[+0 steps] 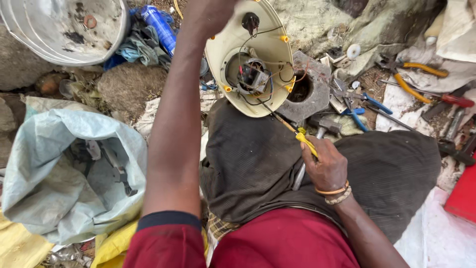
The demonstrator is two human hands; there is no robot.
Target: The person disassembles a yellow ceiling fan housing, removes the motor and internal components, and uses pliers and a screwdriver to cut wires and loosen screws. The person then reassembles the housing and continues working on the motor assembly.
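My left hand [208,15] grips the top edge of a cream plastic appliance housing [270,42], tilted so its open inside faces me. A small motor [253,75] with black and red wires sits in its middle. My right hand [325,166] is shut on a screwdriver with a yellow handle [306,143]; its shaft runs up and left to the housing's lower rim. Both hands work above my lap, which is covered by dark trousers [258,159].
A grey metal casting with a round hole [305,92] lies behind the housing. Blue-handled pliers [367,106], yellow-handled pliers [414,79], a red-handled screwdriver [453,100] and a hammer [322,124] lie at right. A woven sack [69,173] and a metal basin [64,30] are at left.
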